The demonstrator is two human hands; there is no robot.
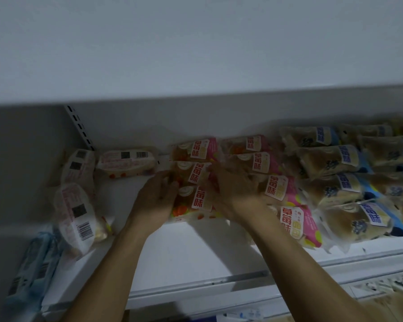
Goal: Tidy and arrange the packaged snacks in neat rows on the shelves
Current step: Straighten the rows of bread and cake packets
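Note:
Pink-labelled bread packets (197, 173) lie in rows at the middle of the white shelf (186, 249). My left hand (156, 198) presses the left side of the front packet (193, 203) in one row. My right hand (230, 191) lies against that row's right side, fingers spread over the packets. Whether either hand's fingers curl round a packet is blurred. More pink packets (293, 219) sit to the right. Blue-labelled bread packets (349, 187) fill the right end in rows.
Three packets (79, 212) lie back side up at the shelf's left end, one (128, 162) turned crosswise at the back. Light blue packs (30, 266) stand at the lower left. A white shelf above (196, 54) overhangs. The shelf's front rail (219, 287) runs below my arms.

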